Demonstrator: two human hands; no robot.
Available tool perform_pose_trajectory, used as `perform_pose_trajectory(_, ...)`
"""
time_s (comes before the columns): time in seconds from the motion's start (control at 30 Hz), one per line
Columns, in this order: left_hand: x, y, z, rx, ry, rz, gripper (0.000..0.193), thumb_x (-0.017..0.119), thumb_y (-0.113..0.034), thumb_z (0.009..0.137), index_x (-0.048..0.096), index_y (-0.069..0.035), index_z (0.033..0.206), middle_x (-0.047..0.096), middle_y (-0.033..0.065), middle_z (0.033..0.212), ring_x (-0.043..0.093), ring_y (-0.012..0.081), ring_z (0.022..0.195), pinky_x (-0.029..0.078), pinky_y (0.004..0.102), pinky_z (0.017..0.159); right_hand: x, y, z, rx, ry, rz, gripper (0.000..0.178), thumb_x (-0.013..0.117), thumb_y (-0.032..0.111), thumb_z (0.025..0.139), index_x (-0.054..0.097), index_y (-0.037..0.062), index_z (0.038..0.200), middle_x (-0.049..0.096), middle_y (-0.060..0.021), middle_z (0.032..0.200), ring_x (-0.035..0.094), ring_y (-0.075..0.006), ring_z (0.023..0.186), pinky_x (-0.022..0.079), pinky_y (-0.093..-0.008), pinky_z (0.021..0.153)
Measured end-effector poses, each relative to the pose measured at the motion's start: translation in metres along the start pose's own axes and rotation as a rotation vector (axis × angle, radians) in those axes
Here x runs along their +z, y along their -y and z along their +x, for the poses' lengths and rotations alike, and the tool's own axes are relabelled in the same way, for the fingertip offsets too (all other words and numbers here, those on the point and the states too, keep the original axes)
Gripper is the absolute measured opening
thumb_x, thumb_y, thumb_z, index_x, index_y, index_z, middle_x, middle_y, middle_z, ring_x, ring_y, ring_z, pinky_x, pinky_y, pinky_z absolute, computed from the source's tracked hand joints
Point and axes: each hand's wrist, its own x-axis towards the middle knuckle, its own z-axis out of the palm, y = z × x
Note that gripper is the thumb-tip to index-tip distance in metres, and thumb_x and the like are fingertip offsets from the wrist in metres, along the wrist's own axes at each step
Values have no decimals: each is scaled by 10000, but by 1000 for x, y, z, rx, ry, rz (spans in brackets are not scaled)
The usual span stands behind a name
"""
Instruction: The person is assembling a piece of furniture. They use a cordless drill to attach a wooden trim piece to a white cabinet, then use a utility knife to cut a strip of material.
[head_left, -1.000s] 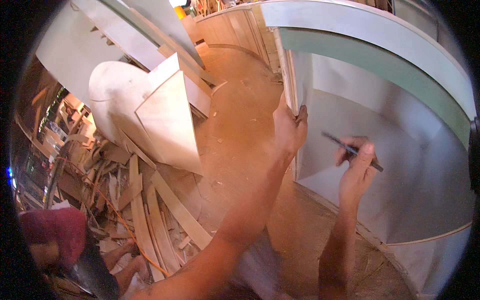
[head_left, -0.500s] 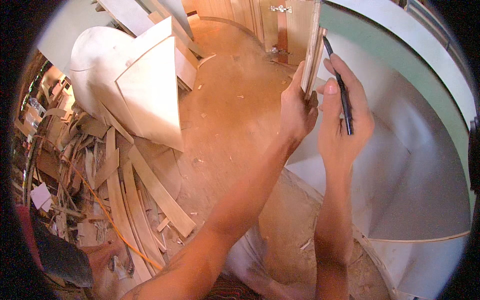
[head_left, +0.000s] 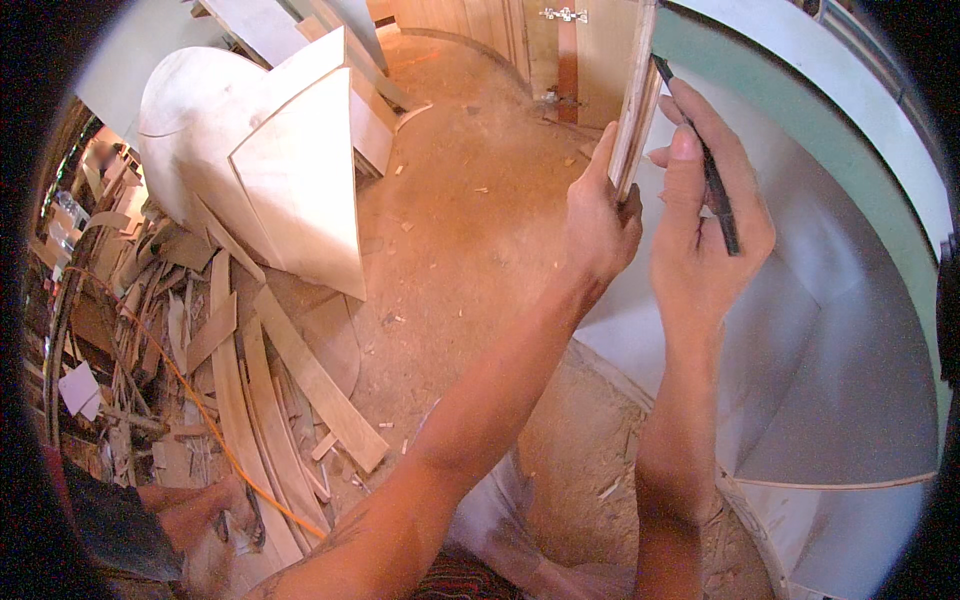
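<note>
My left hand grips a narrow length of layered wood, seen nearly edge-on, rising to the top of the view. Its fingers wrap round the lower end. Just to the right, my right hand holds a slim black pen between thumb and fingers. The pen's tip points up and left and lies at the wood's right edge; whether it touches, I cannot tell.
A large curved grey panel with a pale rim stands at the right. Pale plywood pieces stand at left, above heaped offcuts and long strips. An orange cord crosses them. Another person's foot is at lower left.
My right hand has moved a little to the right, and the pen has shifted with it. The wood and my left hand have shifted slightly to the right.
</note>
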Motion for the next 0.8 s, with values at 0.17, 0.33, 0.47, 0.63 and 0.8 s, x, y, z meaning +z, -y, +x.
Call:
perform_pose_trajectory(0.17, -3, -10, -6, 296, -61, 342, 726, 488, 128, 769, 386, -26, 1471, 605, 211, 889, 604, 227, 761, 502, 311, 713, 2, 9, 4, -116, 1, -109, 228, 573, 57, 970, 689, 4, 1158, 721, -118, 1054, 669, -142, 835, 529, -271, 731)
perform_pose_trajectory(0.33, -18, -28, -8, 190, -50, 462, 671, 523, 101, 793, 414, -15, 1444, 632, 219, 913, 621, 242, 779, 508, 314, 724, -5, 12, -2, 20, -64, -211, 222, 584, 62, 963, 695, 18, 1150, 722, -99, 1054, 672, -152, 853, 534, -278, 724)
perform_pose_trajectory(0.47, 4, -20, -2, -123, 71, 691, 605, 538, 76, 826, 440, -12, 1416, 653, 216, 914, 635, 233, 786, 513, 310, 726, -44, -5, -9, 150, -64, -195, 235, 584, 107, 974, 693, 47, 1174, 723, -86, 1054, 676, -147, 821, 539, -295, 717)
perform_pose_trajectory(0.63, -12, 30, -14, 134, 116, 563, 607, 536, 75, 828, 438, -14, 1421, 655, 212, 911, 636, 231, 781, 515, 312, 723, 14, 19, -29, 321, -80, 70, 158, 638, 126, 808, 653, 67, 954, 658, -122, 885, 630, -282, 762, 482, -421, 664)
perform_pose_trajectory(0.8, 14, 58, -9, 210, 100, 431, 609, 534, 75, 831, 435, -15, 1425, 656, 209, 909, 637, 228, 777, 516, 314, 719, 35, 5, -31, 196, -179, -53, 136, 684, 150, 672, 620, 88, 775, 602, -148, 742, 590, -385, 716, 417, -520, 608)
